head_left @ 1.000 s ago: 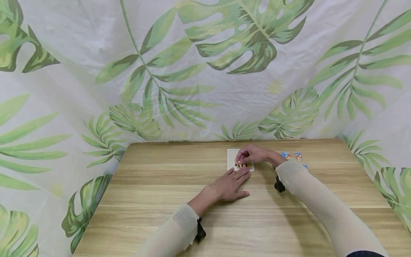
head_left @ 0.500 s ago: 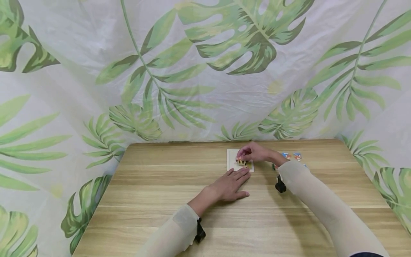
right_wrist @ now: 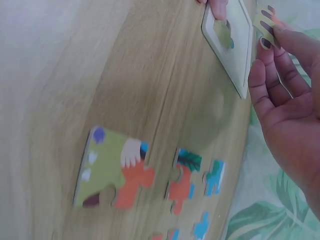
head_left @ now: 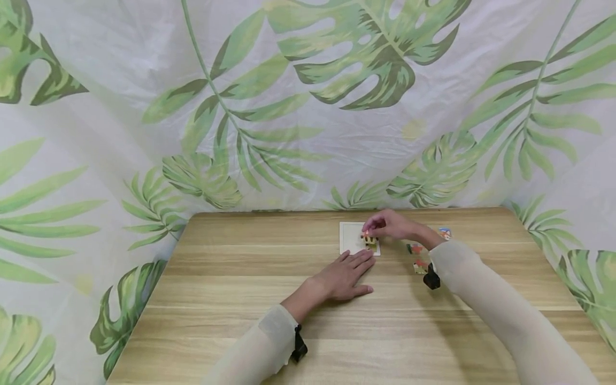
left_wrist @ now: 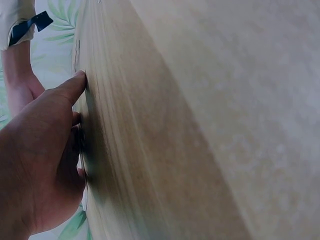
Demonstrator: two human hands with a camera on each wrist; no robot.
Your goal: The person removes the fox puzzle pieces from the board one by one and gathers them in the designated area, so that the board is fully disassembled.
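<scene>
My right hand (head_left: 390, 225) pinches a jigsaw puzzle piece (right_wrist: 266, 26) between thumb and fingers. The piece, yellowish with dark stripes and a bit of orange, is tilted over the right part of a white puzzle board (head_left: 350, 234). Palm down on the table, my left hand (head_left: 340, 280) rests with its fingertips at the board's near edge, fingers fairly straight. In the right wrist view, another greenish piece (right_wrist: 223, 34) lies inside the board's frame beside the left fingertips. The left wrist view shows the left hand (left_wrist: 42, 150) from its side; the board is hidden there.
Several loose puzzle pieces lie on the wooden table (head_left: 231, 299) right of the board: a green-and-orange piece (right_wrist: 115, 167), an orange one with a dark green leaf (right_wrist: 181, 187) and a blue-and-green one (right_wrist: 214, 177). A leaf-patterned cloth (head_left: 289, 107) hangs behind the table.
My right hand has raised the striped puzzle piece from low on the board and moved it to the right. My left hand has stayed in place.
</scene>
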